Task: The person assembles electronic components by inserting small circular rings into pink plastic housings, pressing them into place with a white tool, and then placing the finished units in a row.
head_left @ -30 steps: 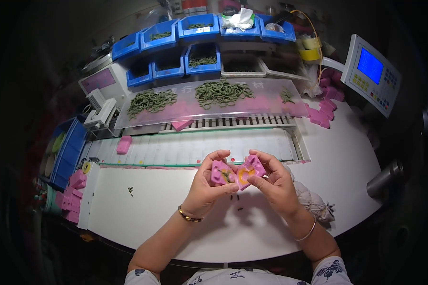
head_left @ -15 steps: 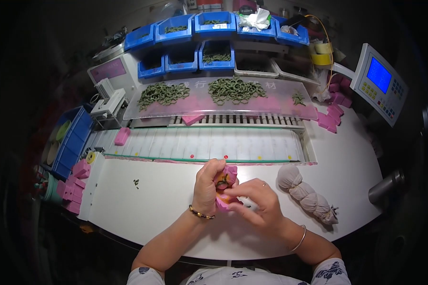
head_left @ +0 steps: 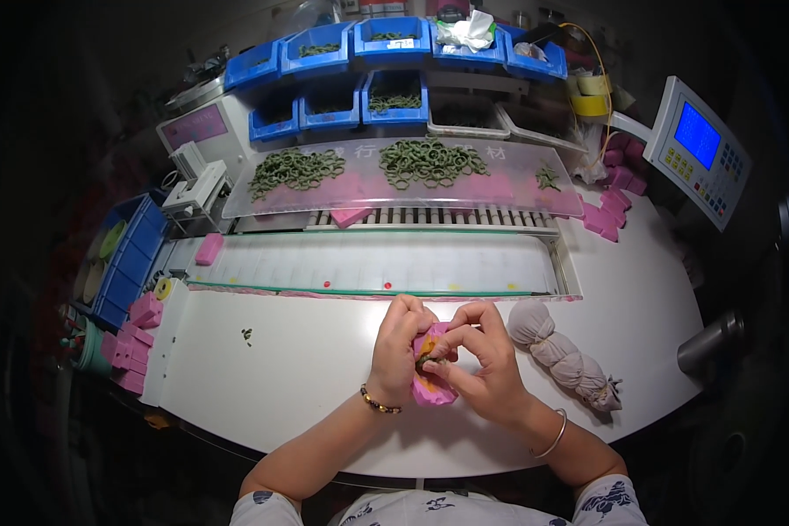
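Observation:
My left hand [head_left: 391,358] is closed around a pink rubber mould [head_left: 437,394], its thumb up along the far end. The mould is spread apart along a slit, showing an orange-yellow inside and a small dark green ring-like piece [head_left: 423,360]. My right hand [head_left: 489,368] reaches in from the right. Its thumb and index finger are closed at the slit, on the green piece as far as I can see. The fingertips partly cover that piece. Both hands are above the white table, just in front of the conveyor.
A conveyor belt [head_left: 289,259] carries a pink block [head_left: 209,249]. Behind it a clear shelf [head_left: 359,193] bears piles of green rings [head_left: 434,162], below blue bins [head_left: 394,114]. A knotted cloth roll [head_left: 574,364] lies right. Pink blocks [head_left: 130,347] are stacked left; a control panel [head_left: 700,149] stands right.
My right thumb and index finger have closed in on the mould's slit. Both hands shifted slightly right, and the mould is turned. The belt, with its pink block and red dots, has moved left.

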Demonstrator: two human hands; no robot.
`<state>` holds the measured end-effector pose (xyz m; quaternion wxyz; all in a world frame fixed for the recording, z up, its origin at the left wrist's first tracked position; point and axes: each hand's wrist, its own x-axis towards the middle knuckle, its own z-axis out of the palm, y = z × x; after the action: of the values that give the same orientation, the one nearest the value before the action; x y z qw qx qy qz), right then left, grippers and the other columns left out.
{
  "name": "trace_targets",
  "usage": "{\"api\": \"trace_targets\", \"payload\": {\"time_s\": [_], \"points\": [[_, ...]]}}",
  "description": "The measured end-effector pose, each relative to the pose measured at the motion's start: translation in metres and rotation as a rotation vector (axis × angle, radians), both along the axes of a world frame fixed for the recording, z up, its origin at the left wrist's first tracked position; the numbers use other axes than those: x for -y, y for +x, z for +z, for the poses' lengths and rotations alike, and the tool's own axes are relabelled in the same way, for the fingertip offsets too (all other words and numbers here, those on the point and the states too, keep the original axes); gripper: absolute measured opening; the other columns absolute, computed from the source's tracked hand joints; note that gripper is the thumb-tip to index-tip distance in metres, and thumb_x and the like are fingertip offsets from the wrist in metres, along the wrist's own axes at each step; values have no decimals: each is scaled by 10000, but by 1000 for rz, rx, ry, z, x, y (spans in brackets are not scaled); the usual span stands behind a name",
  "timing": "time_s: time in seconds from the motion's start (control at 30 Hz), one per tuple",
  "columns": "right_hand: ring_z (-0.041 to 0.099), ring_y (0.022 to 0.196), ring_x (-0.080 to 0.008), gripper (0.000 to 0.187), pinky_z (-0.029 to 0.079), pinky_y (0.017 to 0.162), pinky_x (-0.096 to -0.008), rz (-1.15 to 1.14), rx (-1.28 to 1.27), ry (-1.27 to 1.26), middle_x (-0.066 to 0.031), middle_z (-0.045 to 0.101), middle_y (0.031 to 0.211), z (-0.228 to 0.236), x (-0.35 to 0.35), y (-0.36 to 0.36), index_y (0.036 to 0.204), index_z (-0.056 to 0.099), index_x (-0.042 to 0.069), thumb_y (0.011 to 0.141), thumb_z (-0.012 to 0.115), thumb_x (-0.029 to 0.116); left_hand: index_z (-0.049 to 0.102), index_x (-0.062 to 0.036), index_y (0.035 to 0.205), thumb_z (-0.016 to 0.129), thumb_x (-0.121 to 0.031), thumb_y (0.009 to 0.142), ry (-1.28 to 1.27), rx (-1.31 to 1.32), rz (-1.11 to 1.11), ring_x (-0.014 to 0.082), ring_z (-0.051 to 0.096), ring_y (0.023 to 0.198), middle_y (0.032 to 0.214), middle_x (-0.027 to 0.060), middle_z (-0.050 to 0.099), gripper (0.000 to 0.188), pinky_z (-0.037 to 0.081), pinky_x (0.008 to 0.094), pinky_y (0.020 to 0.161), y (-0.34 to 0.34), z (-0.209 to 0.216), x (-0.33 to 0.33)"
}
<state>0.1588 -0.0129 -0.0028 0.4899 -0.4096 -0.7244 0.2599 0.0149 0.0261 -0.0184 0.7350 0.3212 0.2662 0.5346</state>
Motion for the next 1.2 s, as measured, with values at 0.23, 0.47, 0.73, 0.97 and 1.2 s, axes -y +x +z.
{"api": "trace_targets", "payload": {"time_s": [0.23, 0.47, 0.73, 0.97, 1.2], "points": [[490, 964, -260, 183, 432, 820, -368, 46, 40, 87, -98, 516, 1053, -2, 5, -4, 863, 666, 80, 701, 744, 48, 449, -103, 874, 468, -217, 979, 22, -48, 255, 156, 570, 586, 773, 52, 569, 156, 495, 295, 507, -4, -28, -20], [565, 769, -201, 333, 390, 728, -335, -224, 125, 483, 6, 613, 860, 15, -1, 11, 904, 677, 147, 639, 759, -38, 588, -36, 919, 513, -347, 1007, -51, 2, -203, 135, 606, 606, 869, 70, 622, 332, 504, 263, 536, -21, 3, -13], [576, 797, -184, 218, 412, 742, -342, -267, 391, 688, 24, 646, 905, 17, -4, 25, 918, 694, 135, 715, 761, 95, 685, 28, 1003, 632, -154, 946, 171, -279, -375, 92, 634, 783, 863, 56, 682, 198, 515, 235, 723, -23, 13, -5], [592, 780, -195, 153, 418, 738, -343, -176, 366, 505, -6, 644, 841, 18, -5, 27, 844, 682, 115, 717, 765, 98, 691, 27, 1011, 641, -69, 918, 215, -337, -329, 90, 640, 793, 891, 61, 687, 143, 518, 228, 731, -22, 14, -5], [614, 766, -237, 107, 463, 705, -350, -1, 147, 172, -79, 651, 846, 8, -16, 37, 829, 657, 50, 754, 734, 57, 672, 43, 910, 645, 27, 866, 809, -750, 105, 81, 642, 601, 796, 52, 636, 54, 500, 210, 507, -13, 11, -3]]}}
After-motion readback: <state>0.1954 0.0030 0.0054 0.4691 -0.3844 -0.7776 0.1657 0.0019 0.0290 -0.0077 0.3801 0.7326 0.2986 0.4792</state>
